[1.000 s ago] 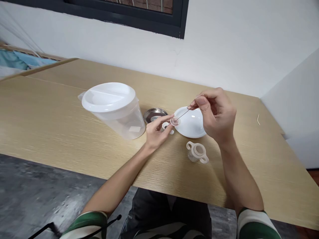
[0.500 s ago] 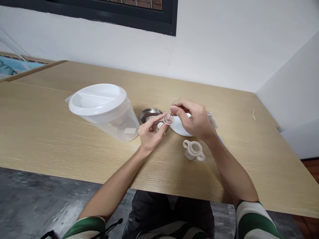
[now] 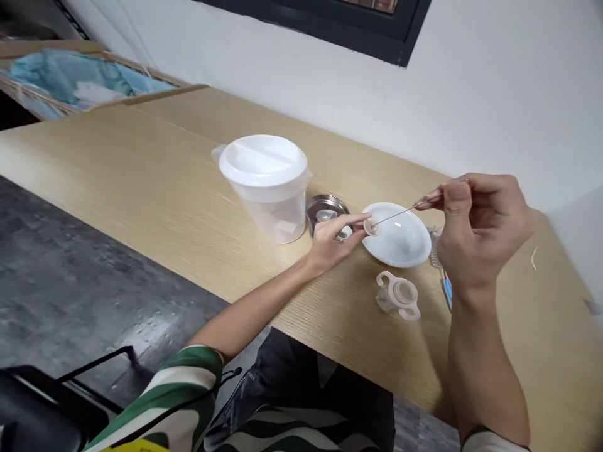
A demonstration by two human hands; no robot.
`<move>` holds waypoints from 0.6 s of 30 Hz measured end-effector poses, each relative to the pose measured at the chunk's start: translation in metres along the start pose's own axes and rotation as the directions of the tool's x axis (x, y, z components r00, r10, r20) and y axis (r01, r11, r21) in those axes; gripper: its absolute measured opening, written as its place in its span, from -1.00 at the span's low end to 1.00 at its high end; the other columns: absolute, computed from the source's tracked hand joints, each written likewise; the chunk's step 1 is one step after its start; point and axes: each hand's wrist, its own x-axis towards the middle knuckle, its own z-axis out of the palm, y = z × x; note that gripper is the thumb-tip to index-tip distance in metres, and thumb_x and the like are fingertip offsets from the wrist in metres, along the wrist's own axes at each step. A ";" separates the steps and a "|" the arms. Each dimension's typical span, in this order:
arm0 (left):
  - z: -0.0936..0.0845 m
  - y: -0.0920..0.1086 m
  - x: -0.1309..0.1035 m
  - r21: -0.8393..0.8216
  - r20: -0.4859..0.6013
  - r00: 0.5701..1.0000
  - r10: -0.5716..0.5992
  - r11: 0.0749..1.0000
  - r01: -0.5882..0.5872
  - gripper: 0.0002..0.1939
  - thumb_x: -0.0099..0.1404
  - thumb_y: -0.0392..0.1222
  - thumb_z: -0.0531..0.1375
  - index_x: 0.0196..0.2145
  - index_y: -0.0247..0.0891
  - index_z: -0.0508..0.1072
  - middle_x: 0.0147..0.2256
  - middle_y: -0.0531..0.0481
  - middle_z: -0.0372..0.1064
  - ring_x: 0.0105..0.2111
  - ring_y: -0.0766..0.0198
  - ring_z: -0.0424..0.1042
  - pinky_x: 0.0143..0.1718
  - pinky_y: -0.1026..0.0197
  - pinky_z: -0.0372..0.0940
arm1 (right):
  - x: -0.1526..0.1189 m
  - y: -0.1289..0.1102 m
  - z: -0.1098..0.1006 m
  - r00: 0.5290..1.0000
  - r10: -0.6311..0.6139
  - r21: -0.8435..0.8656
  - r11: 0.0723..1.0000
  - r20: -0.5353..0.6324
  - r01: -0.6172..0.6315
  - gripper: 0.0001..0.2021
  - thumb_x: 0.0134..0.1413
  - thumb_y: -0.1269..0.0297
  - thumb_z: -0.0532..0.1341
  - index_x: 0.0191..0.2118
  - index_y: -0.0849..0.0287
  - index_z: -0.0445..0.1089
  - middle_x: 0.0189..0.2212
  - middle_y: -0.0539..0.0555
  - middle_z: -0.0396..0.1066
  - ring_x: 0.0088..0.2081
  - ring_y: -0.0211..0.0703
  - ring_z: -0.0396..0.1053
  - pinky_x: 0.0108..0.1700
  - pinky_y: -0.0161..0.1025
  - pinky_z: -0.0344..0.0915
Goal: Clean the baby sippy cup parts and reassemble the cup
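Observation:
My left hand point(image 3: 332, 243) pinches a small clear round piece point(image 3: 372, 226) above the near left rim of the white bowl point(image 3: 400, 242). From that piece a thin wire-like rod point(image 3: 398, 214) runs up to the right, and my right hand point(image 3: 485, 226) is closed on its other end. Behind my left hand lies a metal dish point(image 3: 328, 202) with small clear and white parts in it, partly hidden by the fingers. A translucent two-handled bottle point(image 3: 398, 295) stands in front of the bowl.
A lidded translucent pitcher point(image 3: 268, 182) stands left of the metal dish. Right of the bowl lies a bristle brush with a blue handle point(image 3: 447, 294), partly behind my right hand. A short pale curved piece point(image 3: 534, 258) rests on the wooden table point(image 3: 164, 182).
The view has swung left. My right hand has moved up and right, away from my left hand, with the rod now stretching between them. The bowl is more exposed.

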 end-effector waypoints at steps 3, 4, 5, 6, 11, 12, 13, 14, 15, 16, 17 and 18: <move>0.002 0.004 -0.001 -0.011 -0.016 0.998 0.060 0.998 -0.060 -0.79 0.38 -0.24 0.27 -0.04 -0.25 0.57 -0.18 -0.09 0.63 -0.29 0.29 0.61 -0.22 0.26 0.52 | -0.003 0.000 0.005 0.999 0.033 0.050 0.998 0.030 -0.034 -0.90 0.34 0.29 0.22 -0.26 0.12 0.36 -0.42 -0.06 0.38 -0.41 -0.21 0.52 -0.36 -0.19 0.52; 0.003 0.004 -0.002 -0.014 -0.023 0.998 0.066 0.998 -0.066 -0.79 0.38 -0.24 0.27 -0.04 -0.25 0.56 -0.16 -0.09 0.63 -0.28 0.29 0.62 -0.21 0.26 0.52 | -0.004 0.000 0.007 0.998 0.052 0.070 0.996 0.037 -0.054 -0.91 0.35 0.28 0.21 -0.25 0.11 0.36 -0.42 -0.06 0.38 -0.42 -0.21 0.52 -0.36 -0.18 0.53; 0.004 0.005 -0.003 -0.016 -0.028 0.998 0.057 0.998 -0.058 -0.78 0.39 -0.23 0.26 -0.03 -0.25 0.56 -0.15 -0.10 0.63 -0.27 0.29 0.62 -0.20 0.25 0.53 | -0.005 0.001 0.008 0.997 0.066 0.091 0.993 0.037 -0.070 -0.91 0.35 0.27 0.21 -0.24 0.10 0.35 -0.42 -0.06 0.38 -0.42 -0.20 0.53 -0.36 -0.19 0.54; 0.005 0.005 -0.004 -0.016 -0.032 0.999 0.038 0.999 -0.038 -0.77 0.39 -0.22 0.26 -0.02 -0.24 0.56 -0.14 -0.10 0.62 -0.27 0.28 0.62 -0.20 0.24 0.53 | -0.005 0.002 0.009 0.996 0.080 0.111 0.990 0.027 -0.083 -0.90 0.36 0.25 0.22 -0.24 0.09 0.34 -0.43 -0.06 0.39 -0.42 -0.20 0.53 -0.37 -0.20 0.54; 0.007 0.005 -0.006 -0.024 -0.017 1.000 0.026 0.999 -0.027 -0.68 0.33 -0.29 0.31 0.04 -0.21 0.55 -0.14 -0.09 0.62 -0.27 0.26 0.61 -0.19 0.21 0.53 | -0.010 0.012 0.014 0.990 0.137 0.215 0.968 -0.025 -0.129 -0.90 0.37 0.19 0.20 -0.19 0.06 0.33 -0.40 -0.07 0.39 -0.40 -0.23 0.54 -0.43 -0.28 0.52; 0.007 0.005 -0.006 -0.030 -0.013 1.000 0.028 0.999 -0.029 -0.66 0.32 -0.31 0.32 0.05 -0.21 0.55 -0.15 -0.09 0.62 -0.27 0.26 0.61 -0.19 0.21 0.52 | -0.012 0.014 0.015 0.989 0.149 0.225 0.964 -0.009 -0.143 -0.90 0.37 0.19 0.21 -0.19 0.06 0.34 -0.40 -0.07 0.39 -0.39 -0.24 0.54 -0.42 -0.29 0.52; 0.007 0.005 -0.006 -0.037 -0.007 1.000 0.020 0.999 -0.020 -0.64 0.32 -0.31 0.32 0.06 -0.21 0.54 -0.16 -0.09 0.62 -0.28 0.27 0.61 -0.18 0.20 0.52 | -0.014 0.016 0.016 0.986 0.163 0.225 0.961 0.019 -0.163 -0.91 0.36 0.19 0.21 -0.19 0.06 0.34 -0.39 -0.06 0.39 -0.38 -0.24 0.54 -0.41 -0.30 0.52; 0.007 0.004 -0.006 -0.043 0.000 1.000 0.005 0.999 -0.005 -0.63 0.32 -0.31 0.32 0.08 -0.20 0.54 -0.15 -0.09 0.62 -0.29 0.27 0.61 -0.18 0.20 0.52 | -0.016 0.018 0.016 0.983 0.178 0.217 0.959 0.050 -0.185 -0.90 0.35 0.18 0.22 -0.18 0.05 0.34 -0.38 -0.06 0.40 -0.37 -0.25 0.54 -0.40 -0.30 0.52; 0.007 0.004 -0.006 -0.050 0.008 1.000 -0.013 0.999 0.014 -0.62 0.32 -0.30 0.32 0.09 -0.18 0.54 -0.14 -0.08 0.62 -0.29 0.26 0.60 -0.19 0.19 0.52 | -0.017 0.020 0.017 0.978 0.189 0.201 0.958 0.083 -0.203 -0.89 0.35 0.17 0.22 -0.19 0.06 0.34 -0.37 -0.06 0.40 -0.37 -0.25 0.53 -0.37 -0.29 0.52; 0.007 0.003 -0.006 -0.061 0.013 0.999 -0.032 0.998 0.033 -0.61 0.32 -0.29 0.32 0.09 -0.16 0.54 -0.14 -0.07 0.62 -0.28 0.26 0.60 -0.19 0.19 0.52 | -0.019 0.021 0.018 0.974 0.194 0.179 0.961 0.113 -0.212 -0.88 0.35 0.16 0.22 -0.20 0.06 0.35 -0.37 -0.05 0.41 -0.37 -0.25 0.53 -0.34 -0.28 0.53; 0.007 0.003 -0.006 -0.078 0.014 0.999 -0.050 0.996 0.051 -0.61 0.31 -0.27 0.33 0.09 -0.14 0.54 -0.14 -0.06 0.62 -0.28 0.25 0.60 -0.20 0.19 0.52 | -0.021 0.023 0.019 0.971 0.193 0.151 0.965 0.139 -0.214 -0.86 0.35 0.14 0.22 -0.20 0.07 0.35 -0.36 -0.05 0.41 -0.35 -0.25 0.52 -0.30 -0.26 0.52; 0.007 0.002 -0.006 -0.102 0.010 0.997 -0.070 0.992 0.071 -0.61 0.30 -0.26 0.34 0.09 -0.13 0.54 -0.13 -0.06 0.62 -0.26 0.24 0.61 -0.19 0.19 0.52 | -0.023 0.025 0.020 0.969 0.188 0.120 0.971 0.163 -0.209 -0.84 0.35 0.13 0.21 -0.21 0.08 0.36 -0.35 -0.04 0.42 -0.33 -0.25 0.51 -0.27 -0.26 0.51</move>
